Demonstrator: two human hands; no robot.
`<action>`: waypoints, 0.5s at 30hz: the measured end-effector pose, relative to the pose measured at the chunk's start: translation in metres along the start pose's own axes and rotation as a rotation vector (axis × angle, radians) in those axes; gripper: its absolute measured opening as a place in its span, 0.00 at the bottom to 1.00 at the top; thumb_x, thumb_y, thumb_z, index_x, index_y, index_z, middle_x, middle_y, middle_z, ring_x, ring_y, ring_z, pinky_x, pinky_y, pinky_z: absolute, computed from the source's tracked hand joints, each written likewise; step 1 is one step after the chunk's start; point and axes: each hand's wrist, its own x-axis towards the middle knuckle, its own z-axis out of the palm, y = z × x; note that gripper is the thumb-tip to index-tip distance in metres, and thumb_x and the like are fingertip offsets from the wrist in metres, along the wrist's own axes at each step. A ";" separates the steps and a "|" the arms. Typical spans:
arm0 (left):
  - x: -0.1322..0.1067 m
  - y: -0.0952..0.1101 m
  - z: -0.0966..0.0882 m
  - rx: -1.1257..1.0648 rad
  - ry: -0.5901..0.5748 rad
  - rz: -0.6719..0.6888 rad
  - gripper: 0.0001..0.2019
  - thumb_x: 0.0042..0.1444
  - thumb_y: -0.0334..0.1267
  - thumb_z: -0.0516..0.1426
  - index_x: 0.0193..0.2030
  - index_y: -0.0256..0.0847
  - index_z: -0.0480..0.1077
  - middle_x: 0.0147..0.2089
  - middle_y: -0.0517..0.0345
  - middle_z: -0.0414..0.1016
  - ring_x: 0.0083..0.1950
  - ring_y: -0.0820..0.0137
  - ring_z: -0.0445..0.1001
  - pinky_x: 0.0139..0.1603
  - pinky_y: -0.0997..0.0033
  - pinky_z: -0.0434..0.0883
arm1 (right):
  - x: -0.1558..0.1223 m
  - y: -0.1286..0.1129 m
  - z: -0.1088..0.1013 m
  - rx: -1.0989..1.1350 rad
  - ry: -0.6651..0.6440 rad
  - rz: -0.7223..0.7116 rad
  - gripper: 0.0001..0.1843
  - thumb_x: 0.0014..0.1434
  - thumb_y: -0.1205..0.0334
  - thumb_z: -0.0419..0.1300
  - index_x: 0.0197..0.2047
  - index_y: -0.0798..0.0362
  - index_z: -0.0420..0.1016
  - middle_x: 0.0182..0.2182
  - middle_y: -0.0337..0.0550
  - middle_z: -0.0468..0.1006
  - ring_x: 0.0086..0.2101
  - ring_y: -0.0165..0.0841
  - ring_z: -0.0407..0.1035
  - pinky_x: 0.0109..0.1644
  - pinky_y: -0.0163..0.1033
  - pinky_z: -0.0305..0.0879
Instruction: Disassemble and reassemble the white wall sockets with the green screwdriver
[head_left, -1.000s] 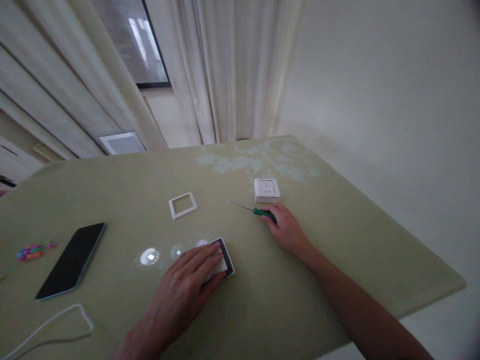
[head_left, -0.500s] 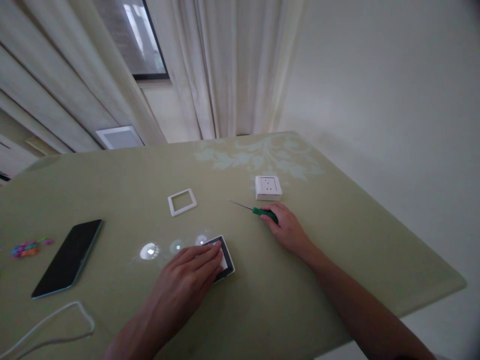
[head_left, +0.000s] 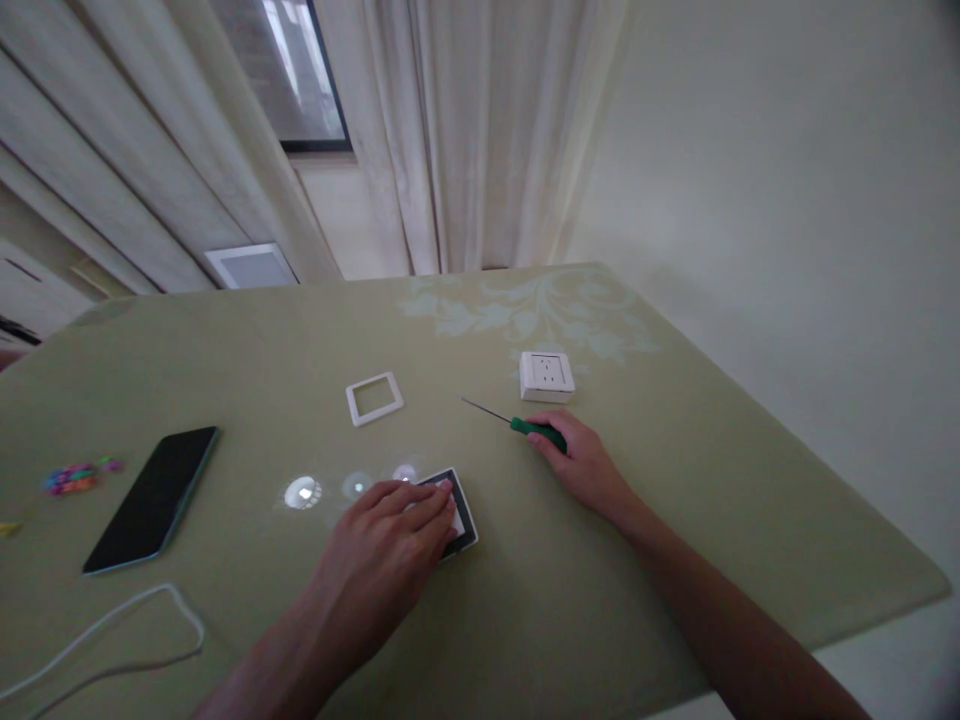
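Observation:
My left hand (head_left: 386,550) lies flat, fingers together, on a small square plate (head_left: 459,513) with a dark face and white rim, near the table's front. My right hand (head_left: 581,465) is curled around the green handle of a thin screwdriver (head_left: 517,423) that lies on the table, its metal shaft pointing left and away. A white socket module (head_left: 547,376) sits just beyond the right hand. A white square frame (head_left: 374,398) lies to the left of the screwdriver tip.
The pale green table (head_left: 675,470) ends at the right and front edges. A black phone (head_left: 154,497) lies at the left, a white cable (head_left: 112,640) loops near the front left corner, and small coloured bits (head_left: 75,477) sit at the far left. Curtains hang behind.
Both hands stay on the same things; the left hand has slid back a little on the plate, showing more of its dark face. The view has shifted slightly.

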 end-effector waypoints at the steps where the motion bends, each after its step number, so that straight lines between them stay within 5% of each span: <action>1: 0.000 0.001 0.000 0.007 -0.008 0.005 0.17 0.73 0.29 0.53 0.57 0.41 0.82 0.62 0.50 0.85 0.57 0.51 0.87 0.53 0.43 0.84 | 0.000 0.000 0.000 0.004 -0.001 0.000 0.11 0.70 0.60 0.62 0.53 0.49 0.82 0.49 0.48 0.85 0.49 0.42 0.79 0.59 0.50 0.74; 11: 0.007 -0.004 -0.004 -0.064 -0.089 -0.042 0.13 0.74 0.35 0.55 0.52 0.48 0.84 0.60 0.56 0.87 0.53 0.54 0.88 0.51 0.48 0.84 | 0.000 -0.002 0.001 0.029 0.021 -0.008 0.12 0.68 0.60 0.62 0.52 0.49 0.82 0.48 0.48 0.86 0.49 0.43 0.79 0.59 0.52 0.74; 15: 0.024 -0.036 -0.004 -0.115 -0.139 -0.253 0.13 0.74 0.43 0.57 0.58 0.52 0.81 0.61 0.57 0.86 0.59 0.57 0.85 0.60 0.54 0.81 | 0.002 0.002 0.000 0.034 0.039 -0.013 0.12 0.69 0.60 0.62 0.53 0.49 0.82 0.50 0.49 0.86 0.51 0.44 0.79 0.60 0.53 0.74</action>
